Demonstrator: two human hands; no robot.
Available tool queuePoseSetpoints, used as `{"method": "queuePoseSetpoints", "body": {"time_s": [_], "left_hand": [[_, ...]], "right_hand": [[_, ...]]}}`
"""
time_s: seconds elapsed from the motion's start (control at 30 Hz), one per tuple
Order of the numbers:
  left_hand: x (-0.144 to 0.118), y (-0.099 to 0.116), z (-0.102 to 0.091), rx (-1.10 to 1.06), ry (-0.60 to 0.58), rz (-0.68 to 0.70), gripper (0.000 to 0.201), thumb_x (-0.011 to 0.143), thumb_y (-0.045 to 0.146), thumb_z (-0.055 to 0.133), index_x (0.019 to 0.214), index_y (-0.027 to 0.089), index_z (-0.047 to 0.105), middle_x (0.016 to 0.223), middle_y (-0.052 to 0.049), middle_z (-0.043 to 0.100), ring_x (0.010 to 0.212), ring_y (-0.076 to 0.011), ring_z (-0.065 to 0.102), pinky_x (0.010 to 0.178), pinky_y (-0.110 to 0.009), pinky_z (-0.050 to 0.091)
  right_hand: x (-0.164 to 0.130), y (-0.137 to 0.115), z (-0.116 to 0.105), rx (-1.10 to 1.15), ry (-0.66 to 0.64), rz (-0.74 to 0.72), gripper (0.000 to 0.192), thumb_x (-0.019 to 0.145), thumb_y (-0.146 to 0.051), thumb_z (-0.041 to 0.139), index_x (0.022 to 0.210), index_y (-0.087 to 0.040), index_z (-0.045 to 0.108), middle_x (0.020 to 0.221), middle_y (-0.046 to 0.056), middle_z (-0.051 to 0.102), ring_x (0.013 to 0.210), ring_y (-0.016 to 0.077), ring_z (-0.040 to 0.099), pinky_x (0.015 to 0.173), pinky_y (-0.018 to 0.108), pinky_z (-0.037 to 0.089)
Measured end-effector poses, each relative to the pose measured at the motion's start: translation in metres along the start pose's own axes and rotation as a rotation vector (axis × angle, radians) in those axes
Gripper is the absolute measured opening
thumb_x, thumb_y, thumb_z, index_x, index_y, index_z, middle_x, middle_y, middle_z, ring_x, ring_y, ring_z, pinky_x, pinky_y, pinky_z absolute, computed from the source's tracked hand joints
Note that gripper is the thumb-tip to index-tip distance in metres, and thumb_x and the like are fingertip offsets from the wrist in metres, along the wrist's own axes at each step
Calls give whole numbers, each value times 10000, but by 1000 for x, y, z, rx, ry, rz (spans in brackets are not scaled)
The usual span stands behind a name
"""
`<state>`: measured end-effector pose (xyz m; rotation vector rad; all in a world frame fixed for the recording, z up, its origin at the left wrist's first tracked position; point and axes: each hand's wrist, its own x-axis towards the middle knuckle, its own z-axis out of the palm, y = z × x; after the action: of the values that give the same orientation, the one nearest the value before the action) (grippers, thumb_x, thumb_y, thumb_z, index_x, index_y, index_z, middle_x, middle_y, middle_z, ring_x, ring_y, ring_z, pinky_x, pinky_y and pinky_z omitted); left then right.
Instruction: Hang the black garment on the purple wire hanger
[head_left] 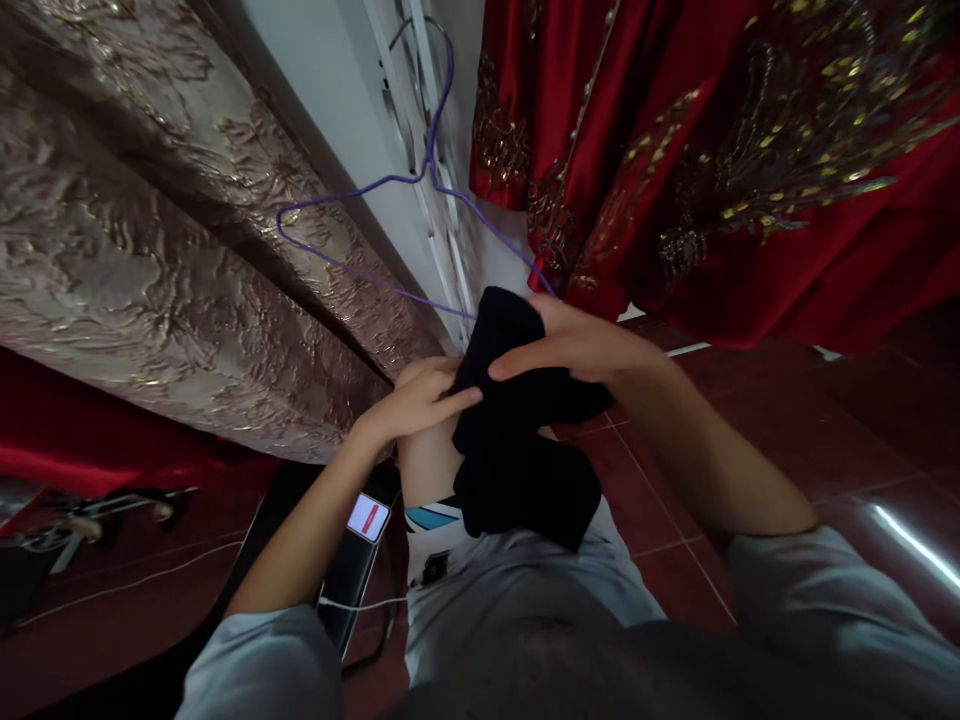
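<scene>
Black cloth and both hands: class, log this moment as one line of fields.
left hand: grips black cloth | right hand: grips cloth top | purple hanger: behind, on white door | cloth: over knee

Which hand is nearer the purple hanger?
Right. The right hand grips the black cloth just below the purple hanger; the left hand holds the cloth lower and farther away.

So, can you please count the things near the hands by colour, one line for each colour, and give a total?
Black: 1, the black cloth, held by the left hand and the right hand
Purple: 1, the wire hanger
Red with gold: 1, the embroidered garment
Beige: 1, the brocade fabric
Total: 4
</scene>
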<state>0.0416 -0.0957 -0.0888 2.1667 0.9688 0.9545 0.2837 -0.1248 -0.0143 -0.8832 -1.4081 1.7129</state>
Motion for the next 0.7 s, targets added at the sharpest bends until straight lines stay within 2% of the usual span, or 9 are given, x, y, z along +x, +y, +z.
{"method": "queuePoseSetpoints", "body": {"time_s": [0.07, 0.1, 0.2, 0.27, 0.33, 0.43, 0.5, 0.6, 0.7], "left_hand": [[-7, -14, -18, 148, -330, 20, 232, 856, 448, 758, 769, 238, 713, 845, -58, 724, 874, -252, 705, 917, -375, 556], [-10, -21, -29, 214, -409, -6, 204, 887, 411, 719, 792, 231, 718, 811, -53, 713, 821, -238, 689, 874, -355, 547], [-19, -35, -56, 293, -309, -149, 248, 927, 395, 663, 779, 203, 712, 679, -19, 648, 633, -181, 586, 693, -285, 484], [-27, -35, -64, 217, -191, -208, 287, 942, 425, 652, 799, 188, 725, 714, -17, 659, 649, -167, 576, 675, -266, 466], [-35, -29, -65, 83, -74, -246, 317, 944, 469, 653, 857, 179, 748, 785, -23, 687, 706, -170, 598, 693, -262, 486], [-44, -16, -62, -52, 96, -279, 368, 903, 530, 696, 874, 167, 754, 808, -29, 692, 714, -172, 597, 679, -267, 512], [-45, -8, -61, -78, 174, -275, 377, 882, 539, 721, 831, 166, 742, 780, -27, 676, 689, -162, 576, 651, -259, 509], [-44, -2, -58, -89, 180, -262, 362, 885, 515, 728, 789, 166, 723, 741, -18, 647, 660, -144, 543, 620, -241, 488], [-41, 0, -51, -94, 117, -248, 344, 904, 495, 707, 817, 163, 730, 741, -14, 637, 654, -137, 530, 619, -236, 477]], "right_hand": [[6, -14, -11, -127, 167, -192, 271, 628, 1, 800, 758, -174, 639, 719, 5, 633, 710, 168, 639, 576, 258, 551], [15, -18, -17, -178, 267, -297, 276, 645, 34, 760, 756, -180, 625, 730, 0, 621, 765, 173, 645, 634, 262, 572], [53, -12, -26, -330, 445, -527, 234, 736, 0, 695, 854, -194, 640, 899, 23, 665, 1017, 217, 652, 888, 323, 590], [78, 6, -24, -426, 506, -599, 222, 813, -82, 671, 998, -205, 662, 1048, 46, 690, 1159, 239, 624, 1017, 377, 549], [93, 27, -19, -527, 520, -623, 245, 886, -158, 624, 1120, -214, 668, 1115, 63, 695, 1215, 255, 613, 1076, 416, 510], [96, 53, -10, -665, 488, -575, 340, 905, -194, 607, 1234, -246, 677, 1085, 64, 708, 1166, 287, 652, 1082, 462, 493], [96, 62, -8, -685, 521, -533, 394, 888, -181, 618, 1272, -248, 678, 1075, 72, 714, 1166, 306, 658, 1095, 483, 479], [106, 69, -6, -598, 560, -477, 340, 921, -195, 575, 1242, -193, 688, 1125, 106, 713, 1214, 297, 642, 1125, 472, 461], [120, 73, 5, -401, 474, -363, 265, 973, -271, 525, 1146, -164, 695, 1105, 109, 722, 1131, 249, 675, 1065, 415, 508]]}}
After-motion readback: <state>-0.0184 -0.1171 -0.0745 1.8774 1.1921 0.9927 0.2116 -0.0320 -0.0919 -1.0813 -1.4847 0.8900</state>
